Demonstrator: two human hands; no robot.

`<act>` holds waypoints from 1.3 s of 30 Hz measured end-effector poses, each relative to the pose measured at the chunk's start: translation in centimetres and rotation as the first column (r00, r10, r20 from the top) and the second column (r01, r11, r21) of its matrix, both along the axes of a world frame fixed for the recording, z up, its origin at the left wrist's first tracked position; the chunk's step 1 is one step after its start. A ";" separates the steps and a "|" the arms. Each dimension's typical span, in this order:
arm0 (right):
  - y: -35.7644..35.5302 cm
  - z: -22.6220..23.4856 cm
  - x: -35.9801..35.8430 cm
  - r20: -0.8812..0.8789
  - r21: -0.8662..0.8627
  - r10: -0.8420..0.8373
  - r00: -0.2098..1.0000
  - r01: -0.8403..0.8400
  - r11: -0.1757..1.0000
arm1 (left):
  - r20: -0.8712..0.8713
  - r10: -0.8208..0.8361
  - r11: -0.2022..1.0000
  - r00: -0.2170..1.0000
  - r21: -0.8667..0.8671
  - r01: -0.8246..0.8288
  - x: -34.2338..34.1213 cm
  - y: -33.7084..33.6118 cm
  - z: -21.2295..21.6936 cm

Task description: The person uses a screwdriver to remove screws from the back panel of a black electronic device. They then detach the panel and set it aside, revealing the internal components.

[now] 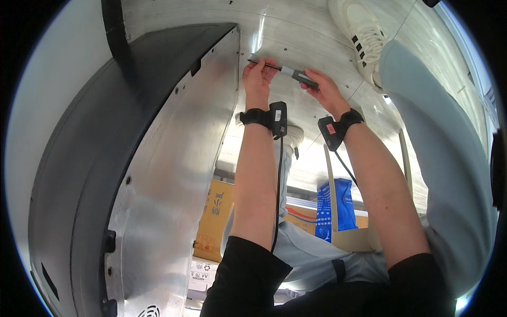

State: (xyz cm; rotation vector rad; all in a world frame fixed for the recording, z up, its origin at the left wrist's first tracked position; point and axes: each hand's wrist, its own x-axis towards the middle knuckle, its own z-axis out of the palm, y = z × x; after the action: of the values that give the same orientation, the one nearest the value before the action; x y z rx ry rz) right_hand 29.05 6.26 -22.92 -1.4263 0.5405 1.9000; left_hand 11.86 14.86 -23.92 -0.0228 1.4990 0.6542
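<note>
Above the tiled floor, my right hand (pixel 326 91) is closed around the grey handle of a screwdriver (pixel 296 74). A light collar joins the thick handle to a thin dark shaft, which points left. At the shaft's far end is my left hand (pixel 257 79), its fingers closed about the shaft near the tip. Whether a small screw sits at the tip, I cannot make out. To the left of my hands stands a bare metal panel (pixel 169 142) with several holes along its edge, set against a curved black housing (pixel 79 142).
My shoe (pixel 364 39) and bent leg in light blue trousers (pixel 438 137) take up the right side. Cardboard boxes (pixel 214 216) and a blue packet (pixel 336 206) lie behind my arms. Black boxes on straps (pixel 278 117) sit at both wrists, with trailing cables.
</note>
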 end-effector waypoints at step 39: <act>-4.8 0.7 -7.0 -0.161 -0.176 0.164 0.973 -0.192 0.966 | -0.341 0.029 0.978 0.940 -0.183 -0.096 -6.7 -6.6 -0.8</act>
State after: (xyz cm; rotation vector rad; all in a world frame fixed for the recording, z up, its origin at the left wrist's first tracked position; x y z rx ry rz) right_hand 22.06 1.49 -22.23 -1.5082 0.7000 2.1562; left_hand 5.12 8.29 -24.77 -0.1166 1.8988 0.5769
